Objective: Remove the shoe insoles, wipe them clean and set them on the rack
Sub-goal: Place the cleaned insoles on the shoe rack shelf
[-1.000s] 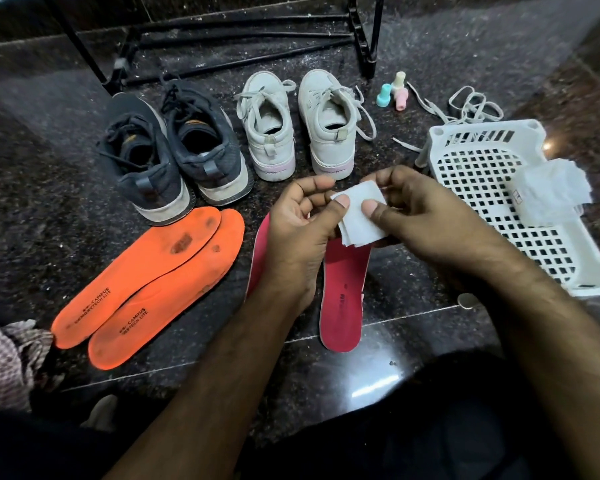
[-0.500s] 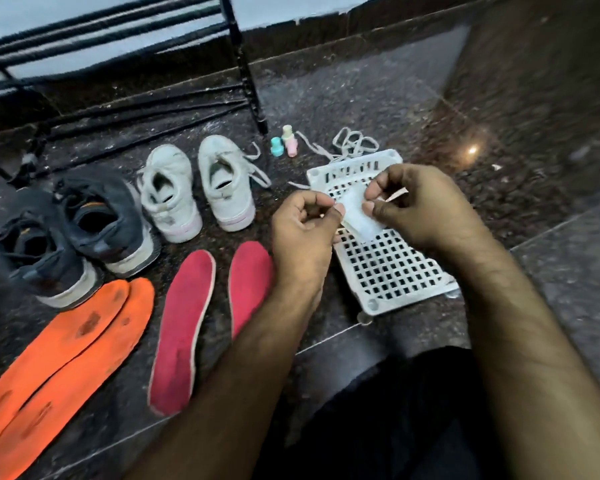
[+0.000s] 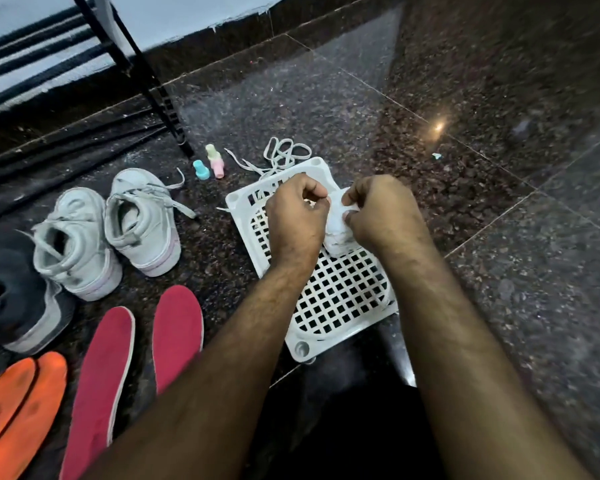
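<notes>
Hands have shifted since a second ago — then they held a flat folded wipe over the pink insoles, and now they work above the white perforated basket (image 3: 340, 299), with the head turned to the right so the insoles slide toward 8 o'clock of the view. The wipe (image 3: 336, 230) no longer looks like a neat square; it is bunched and hangs down between the two hands. My reading is that the person is unfolding or readying the wipe, so the wiping of this pair has not started.

The left hand (image 3: 297, 216) has its fingers curled tight, and its fingertips meet the upper edge of the wipe at about 3 o'clock of the fist; whether it truly pinches the cloth is hard to tell, as the fingers hide the contact. The right hand (image 3: 378, 211) is curled too, thumb and forefinger pinching the wipe at its top.

Both pink insoles (image 3: 177, 334) lie flat on the floor, side by side, well apart from the hands. The orange insoles (image 3: 21, 403) lie at 8 o'clock, overlapping. None is on the rack (image 3: 146, 88), which stands at 11 o'clock behind the white shoes (image 3: 108, 237) — so the setting-down step is not yet done.
</notes>
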The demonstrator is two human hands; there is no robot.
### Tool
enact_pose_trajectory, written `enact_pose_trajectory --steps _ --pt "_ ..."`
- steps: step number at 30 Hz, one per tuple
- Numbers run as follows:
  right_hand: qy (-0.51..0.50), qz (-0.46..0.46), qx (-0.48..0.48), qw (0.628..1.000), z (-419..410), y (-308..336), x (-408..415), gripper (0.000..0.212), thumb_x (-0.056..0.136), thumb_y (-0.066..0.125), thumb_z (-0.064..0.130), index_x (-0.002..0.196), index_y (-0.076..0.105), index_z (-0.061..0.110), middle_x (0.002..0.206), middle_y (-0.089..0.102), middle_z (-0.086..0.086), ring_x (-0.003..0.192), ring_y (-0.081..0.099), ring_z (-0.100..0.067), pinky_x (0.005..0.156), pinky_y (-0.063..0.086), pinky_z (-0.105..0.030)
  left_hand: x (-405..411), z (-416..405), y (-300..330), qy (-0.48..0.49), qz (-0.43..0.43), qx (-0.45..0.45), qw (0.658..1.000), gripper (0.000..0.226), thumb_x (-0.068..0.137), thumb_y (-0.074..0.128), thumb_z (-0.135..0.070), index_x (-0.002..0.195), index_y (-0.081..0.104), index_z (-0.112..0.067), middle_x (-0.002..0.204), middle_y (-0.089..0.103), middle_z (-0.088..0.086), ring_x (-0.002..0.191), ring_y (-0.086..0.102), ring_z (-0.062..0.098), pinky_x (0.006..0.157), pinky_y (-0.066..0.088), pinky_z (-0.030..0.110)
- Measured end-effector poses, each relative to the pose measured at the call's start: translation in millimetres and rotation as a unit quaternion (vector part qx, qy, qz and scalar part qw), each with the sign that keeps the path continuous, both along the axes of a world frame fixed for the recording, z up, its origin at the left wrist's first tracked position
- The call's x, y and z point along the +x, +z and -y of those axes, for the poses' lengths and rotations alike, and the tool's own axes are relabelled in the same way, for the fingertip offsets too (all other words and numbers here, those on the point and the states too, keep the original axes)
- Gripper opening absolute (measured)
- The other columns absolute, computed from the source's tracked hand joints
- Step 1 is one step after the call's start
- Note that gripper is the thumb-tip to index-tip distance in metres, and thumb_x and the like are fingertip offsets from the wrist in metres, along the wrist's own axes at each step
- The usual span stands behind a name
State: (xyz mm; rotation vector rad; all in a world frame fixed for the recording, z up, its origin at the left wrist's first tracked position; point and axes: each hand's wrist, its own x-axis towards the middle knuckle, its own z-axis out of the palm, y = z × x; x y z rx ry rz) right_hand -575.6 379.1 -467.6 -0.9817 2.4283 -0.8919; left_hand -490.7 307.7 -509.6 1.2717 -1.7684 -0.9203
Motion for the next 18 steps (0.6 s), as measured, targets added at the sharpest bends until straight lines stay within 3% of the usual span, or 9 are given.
enact_pose_trajectory --steps 8,13,18 --pt "0.015 -0.029 0.042 0.999 0 4 5 0.024 0.091 0.069 0.014 0.112 0.070 0.026 0.135 0.044 -0.012 0.113 0.057 -0.027 0.100 0.046 -0.030 7 -7 5 0.003 0.022 0.018 1.000 0.016 0.081 0.071 -0.004 0.083 0.067 -0.019 0.076 0.064 -0.011 0.062 0.055 0.001 0.054 0.041 0.006" --pt "0.004 -0.082 -0.036 0.996 -1 19 15 0.025 0.090 0.070 0.018 0.113 0.069 0.028 0.125 0.045 -0.008 0.105 0.060 -0.025 0.099 0.049 -0.033 25 -16 12 -0.001 0.010 0.003 1.000 0.015 0.082 0.072 -0.009 0.084 0.065 -0.023 0.078 0.065 -0.010 0.063 0.055 0.005 0.058 0.042 0.011" --pt "0.055 -0.095 -0.090 0.990 2 34 43 0.022 0.091 0.069 0.027 0.112 0.070 0.024 0.122 0.051 -0.008 0.107 0.060 -0.025 0.097 0.047 -0.034 61 -26 26 0.008 0.018 -0.028 0.999 0.016 0.079 0.071 -0.008 0.086 0.066 -0.021 0.073 0.064 -0.010 0.059 0.053 -0.001 0.057 0.038 0.011"
